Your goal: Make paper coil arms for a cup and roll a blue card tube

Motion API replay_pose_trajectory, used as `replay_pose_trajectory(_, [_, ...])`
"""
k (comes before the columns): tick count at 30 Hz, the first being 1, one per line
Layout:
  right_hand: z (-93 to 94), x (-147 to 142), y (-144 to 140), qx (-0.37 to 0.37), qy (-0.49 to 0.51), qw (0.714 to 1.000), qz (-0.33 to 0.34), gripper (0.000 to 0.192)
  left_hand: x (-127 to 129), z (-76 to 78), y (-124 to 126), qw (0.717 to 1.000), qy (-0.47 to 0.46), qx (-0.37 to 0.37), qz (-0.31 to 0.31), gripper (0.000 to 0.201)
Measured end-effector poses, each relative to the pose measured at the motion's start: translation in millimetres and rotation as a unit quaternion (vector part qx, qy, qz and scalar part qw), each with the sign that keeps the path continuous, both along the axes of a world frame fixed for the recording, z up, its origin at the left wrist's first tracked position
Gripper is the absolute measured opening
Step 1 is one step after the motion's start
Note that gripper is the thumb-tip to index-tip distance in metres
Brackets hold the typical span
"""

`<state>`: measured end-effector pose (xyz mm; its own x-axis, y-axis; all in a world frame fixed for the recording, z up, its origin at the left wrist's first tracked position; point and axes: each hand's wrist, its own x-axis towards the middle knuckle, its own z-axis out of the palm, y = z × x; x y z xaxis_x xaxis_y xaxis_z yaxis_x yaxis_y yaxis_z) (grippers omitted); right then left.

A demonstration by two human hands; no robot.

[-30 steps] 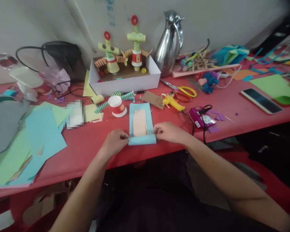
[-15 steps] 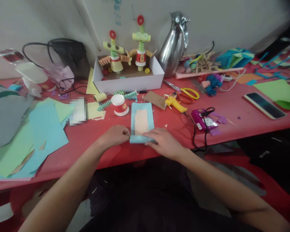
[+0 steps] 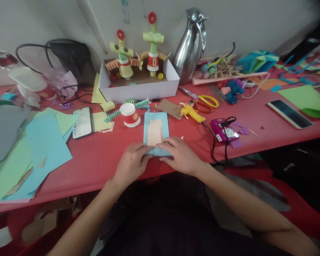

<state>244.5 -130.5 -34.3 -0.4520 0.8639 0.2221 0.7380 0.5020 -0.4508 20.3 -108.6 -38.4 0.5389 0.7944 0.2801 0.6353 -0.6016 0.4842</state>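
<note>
A light blue paper strip (image 3: pixel 164 122) lies on the red table before me, with a smaller peach paper (image 3: pixel 155 131) on top. Its near end is folded or rolled up. My left hand (image 3: pixel 132 160) grips the left side of that near end between thumb and fingers. On the right side, my right hand (image 3: pixel 180 154) holds the same blue edge, fingers on top and thumb below. Just beyond stands a red and white paper cup (image 3: pixel 130 115) with coiled green paper arms (image 3: pixel 142 105). The fingertips partly cover the fold.
A white box (image 3: pixel 141 91) with two paper figures stands at the back beside a steel jug (image 3: pixel 190 46). Scissors (image 3: pixel 200 97), a yellow glue gun (image 3: pixel 193 113) and a purple power socket (image 3: pixel 224 131) lie rightward. Phones (image 3: pixel 82 122) and coloured sheets (image 3: pixel 46 137) lie about.
My left hand has moved right and onto the near end of the blue paper, which it now grips. The right hand stays on its side. The view has shifted slightly.
</note>
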Motion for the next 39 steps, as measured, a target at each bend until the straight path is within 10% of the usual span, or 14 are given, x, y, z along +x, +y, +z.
replay_pose_trajectory(39, [-6.1, 7, 23, -0.056, 0.086, 0.992, -0.067, 0.019, 1, 3.8, 33, 0.995, -0.01, -0.095, 0.029, 0.028])
